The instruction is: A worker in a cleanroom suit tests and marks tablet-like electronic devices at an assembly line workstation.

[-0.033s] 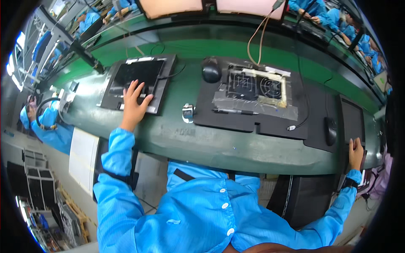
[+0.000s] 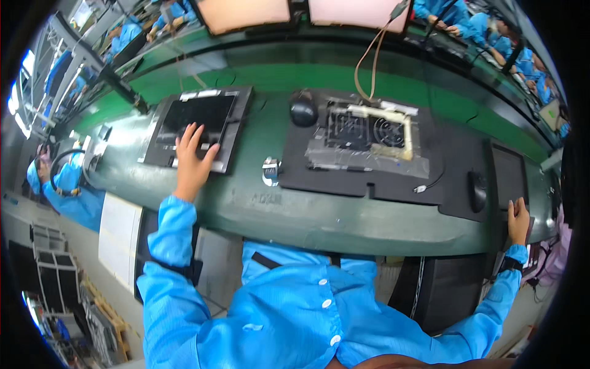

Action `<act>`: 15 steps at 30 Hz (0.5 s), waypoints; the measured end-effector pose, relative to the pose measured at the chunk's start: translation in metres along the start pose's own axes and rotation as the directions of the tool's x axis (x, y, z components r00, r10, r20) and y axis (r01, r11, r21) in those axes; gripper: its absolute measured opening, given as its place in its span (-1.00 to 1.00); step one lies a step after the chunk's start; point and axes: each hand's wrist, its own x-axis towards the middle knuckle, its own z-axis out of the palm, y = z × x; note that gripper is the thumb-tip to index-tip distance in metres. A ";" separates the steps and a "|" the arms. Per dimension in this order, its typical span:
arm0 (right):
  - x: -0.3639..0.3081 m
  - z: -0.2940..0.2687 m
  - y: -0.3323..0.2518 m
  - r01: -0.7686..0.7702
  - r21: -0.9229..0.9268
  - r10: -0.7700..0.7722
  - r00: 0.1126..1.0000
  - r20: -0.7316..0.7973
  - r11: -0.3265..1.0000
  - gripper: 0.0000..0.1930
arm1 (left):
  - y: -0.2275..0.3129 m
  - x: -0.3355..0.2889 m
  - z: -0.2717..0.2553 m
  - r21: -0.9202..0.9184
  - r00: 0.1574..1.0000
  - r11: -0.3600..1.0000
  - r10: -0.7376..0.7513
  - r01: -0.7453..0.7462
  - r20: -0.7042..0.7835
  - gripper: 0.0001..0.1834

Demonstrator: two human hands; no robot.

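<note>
My left hand [image 2: 193,163] has its fingers spread over the lower part of a dark flat panel [image 2: 206,117], which lies on a black board [image 2: 232,132] at the left of the bench. The palm is above the board's near edge, and I cannot tell how firmly the fingers press. At the far right, my right hand [image 2: 518,220] is by the near end of a black rectangular tray [image 2: 509,172]. Its fingers are curled in and closed; what they hold, if anything, is hidden.
The green bench [image 2: 295,221] carries a black foam board [image 2: 332,181] with a taped fan-grille plate [image 2: 347,129], a black mouse [image 2: 304,109] and a second mouse [image 2: 476,190]. A cable end [image 2: 421,189] lies there. Two lit monitors [image 2: 359,12] stand behind. Co-workers [image 2: 442,18] sit beyond.
The whole view has shifted slightly, with the bench items a little lower and further left. Both hands keep nearly the same place against the panel and the tray.
</note>
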 end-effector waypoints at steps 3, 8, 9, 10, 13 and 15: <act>0.026 -0.040 0.011 -0.033 0.062 0.040 0.993 -0.110 0.998 -0.64 | 0.052 -0.009 -0.020 -0.272 0.979 0.955 0.062 -0.114 -0.194 -0.47; 0.065 -0.140 -0.043 0.190 -0.114 -0.220 0.762 -0.609 0.975 -0.68 | 0.156 -0.047 -0.042 -0.754 0.949 0.617 0.314 -0.225 -0.026 -0.50; 0.072 -0.157 -0.073 0.161 0.029 -0.114 0.802 -0.586 0.987 -0.64 | 0.178 -0.052 -0.041 -0.843 0.920 0.509 0.389 -0.175 0.044 -0.36; 0.077 -0.173 -0.108 0.081 0.253 0.083 0.813 -0.576 0.964 -0.59 | 0.201 -0.056 -0.039 -0.897 0.869 0.435 0.472 -0.080 0.151 -0.22; 0.070 -0.193 -0.236 0.132 0.316 0.000 0.923 -0.385 0.940 -0.59 | 0.271 -0.063 -0.034 -0.971 0.733 0.220 0.646 0.091 0.214 0.16; 0.065 -0.175 -0.326 0.335 0.305 -0.180 0.880 -0.440 0.892 -0.59 | 0.301 -0.073 -0.036 -0.980 0.689 0.142 0.696 0.143 0.201 0.26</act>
